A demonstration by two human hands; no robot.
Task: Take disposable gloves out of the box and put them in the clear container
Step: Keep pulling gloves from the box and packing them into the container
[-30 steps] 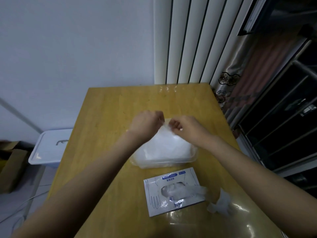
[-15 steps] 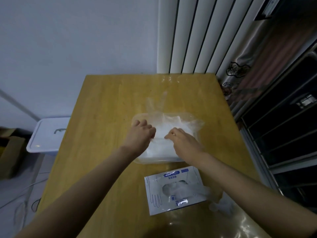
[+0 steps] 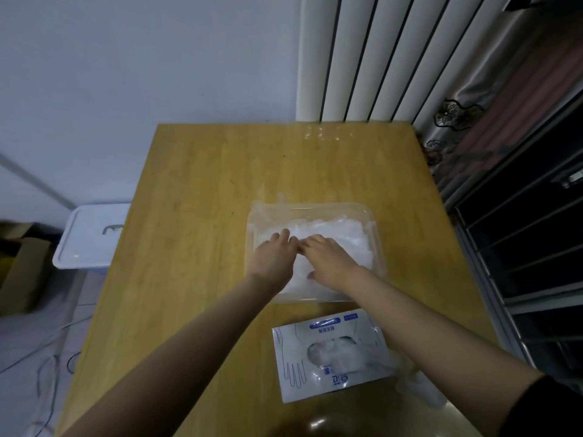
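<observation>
A clear plastic container [image 3: 315, 207] stands in the middle of the wooden table [image 3: 202, 216], filled with a pile of thin translucent gloves [image 3: 344, 236]. My left hand [image 3: 273, 258] and my right hand [image 3: 329, 261] lie side by side on the pile's near left part, fingers stretched forward and pressing it down, fingertips almost touching. In front of the container lies the flat white glove box [image 3: 328, 351], with gloves showing through its oval opening. A loose glove [image 3: 416, 387] lies crumpled at the box's right, partly under my right forearm.
Left of the table, a white lidded bin [image 3: 91, 234] and a cardboard box [image 3: 22, 272] sit on the floor, with cables [image 3: 47, 367] trailing nearby. A white ribbed radiator [image 3: 362, 58] stands behind the table, and dark shelving [image 3: 520, 247] runs along the right.
Both hands came down from holding a glove above the container and now press on the pile inside. The glove that was spread over the far rim has gone down into the container.
</observation>
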